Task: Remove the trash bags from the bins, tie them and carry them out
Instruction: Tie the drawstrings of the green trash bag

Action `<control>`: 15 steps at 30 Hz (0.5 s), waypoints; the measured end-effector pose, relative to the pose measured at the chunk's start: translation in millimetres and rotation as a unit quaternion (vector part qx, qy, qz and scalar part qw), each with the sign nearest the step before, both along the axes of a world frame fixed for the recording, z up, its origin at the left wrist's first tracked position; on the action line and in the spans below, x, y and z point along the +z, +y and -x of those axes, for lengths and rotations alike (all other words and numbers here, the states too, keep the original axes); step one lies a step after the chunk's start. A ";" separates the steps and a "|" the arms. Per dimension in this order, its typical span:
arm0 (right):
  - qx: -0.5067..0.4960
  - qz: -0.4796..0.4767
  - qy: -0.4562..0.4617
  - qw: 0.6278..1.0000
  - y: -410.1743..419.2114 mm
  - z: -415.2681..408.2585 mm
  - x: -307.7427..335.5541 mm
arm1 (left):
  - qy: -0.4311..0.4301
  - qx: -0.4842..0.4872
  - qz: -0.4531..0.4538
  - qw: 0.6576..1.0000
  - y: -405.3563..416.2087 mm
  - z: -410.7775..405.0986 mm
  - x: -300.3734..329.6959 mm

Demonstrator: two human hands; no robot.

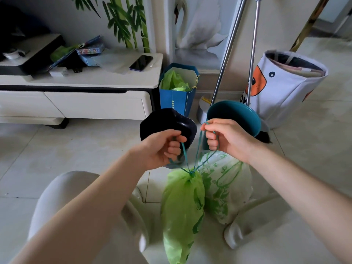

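A green trash bag [182,212] hangs between my knees, its mouth gathered shut by a teal drawstring [197,151]. My left hand [163,147] grips one end of the drawstring. My right hand [222,136] pinches the other loop of it, a little higher. A white bag with green print [226,185] stands on the floor right behind the green bag. Beyond my hands are two bins: a dark one [162,121] with a wavy rim behind my left hand, and a teal one [236,115] behind my right hand.
A white low cabinet [80,96] with a phone [141,62] and clutter stands at the left. A blue paper bag [177,100] holding green plastic leans beside it. Two metal poles [253,54] and a white fabric basket [285,86] stand at the right.
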State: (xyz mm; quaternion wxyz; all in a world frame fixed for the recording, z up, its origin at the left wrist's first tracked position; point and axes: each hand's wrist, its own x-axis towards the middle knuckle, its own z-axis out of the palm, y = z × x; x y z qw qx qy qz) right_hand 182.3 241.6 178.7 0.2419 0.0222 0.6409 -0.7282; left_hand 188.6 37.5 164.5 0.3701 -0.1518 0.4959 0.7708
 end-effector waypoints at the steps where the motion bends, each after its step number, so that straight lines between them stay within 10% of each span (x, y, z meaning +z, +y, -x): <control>1: 0.009 -0.004 0.012 1.000 -1.7 -2.6 4.0 | 0.007 -0.020 0.011 1.000 8.3 0.7 1.8; 6: 0.060 -0.026 0.062 0.996 0.1 -11.3 12.2 | 0.054 -0.078 0.013 0.995 36.8 6.3 3.6; 15: 0.090 -0.163 0.069 0.980 22.9 -18.2 -22.3 | 0.128 0.110 -0.032 0.985 51.0 25.3 -7.4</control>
